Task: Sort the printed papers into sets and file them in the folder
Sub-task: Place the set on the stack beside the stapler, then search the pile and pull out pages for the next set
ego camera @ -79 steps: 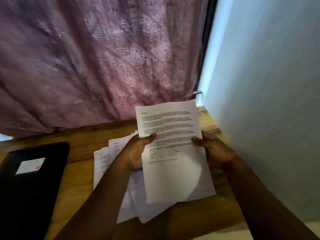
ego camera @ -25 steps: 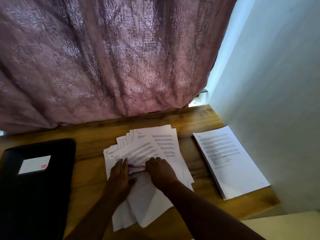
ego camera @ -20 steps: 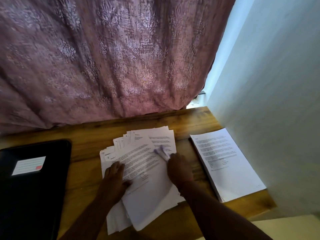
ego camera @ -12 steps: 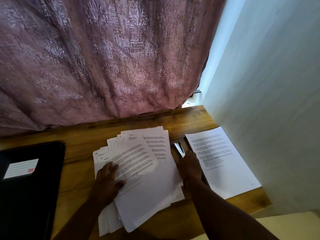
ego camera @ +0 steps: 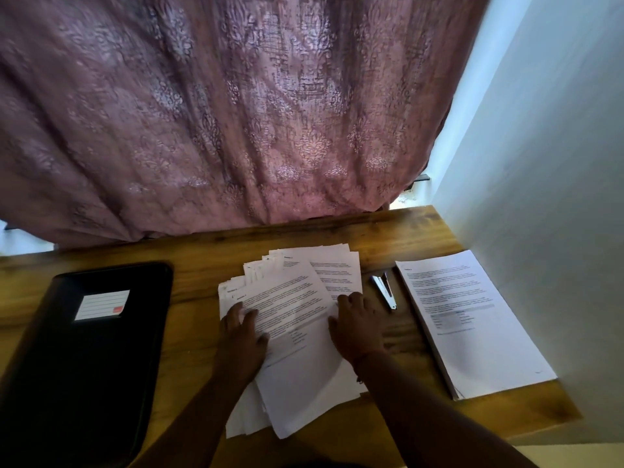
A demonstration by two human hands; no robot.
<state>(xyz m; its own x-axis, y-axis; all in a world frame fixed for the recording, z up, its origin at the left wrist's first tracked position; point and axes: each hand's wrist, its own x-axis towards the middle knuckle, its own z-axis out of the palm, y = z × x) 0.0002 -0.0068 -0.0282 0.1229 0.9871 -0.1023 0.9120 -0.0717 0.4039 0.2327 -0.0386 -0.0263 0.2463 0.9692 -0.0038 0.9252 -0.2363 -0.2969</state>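
Papers (ego camera: 297, 319) lie fanned on the wooden table (ego camera: 202, 251) under both my hands: left hand (ego camera: 241, 339) flat on their left edge, right hand (ego camera: 354, 327) spread on their right edge, fingers relaxed, gripping nothing. Right of that hand lies a stapler (ego camera: 385, 292), then a neat stack (ego camera: 472, 319). Left of my left hand lies the black folder (ego camera: 84, 359), closed.

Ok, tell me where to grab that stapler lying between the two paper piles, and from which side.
Take the stapler across its long sides near the middle, from above, with the right hand, which is nearest. It lies flat and narrow on the table, running away from the person, with bare wood either side, so fingers can likely close across it without disturbing the loose papers or the neat stack.
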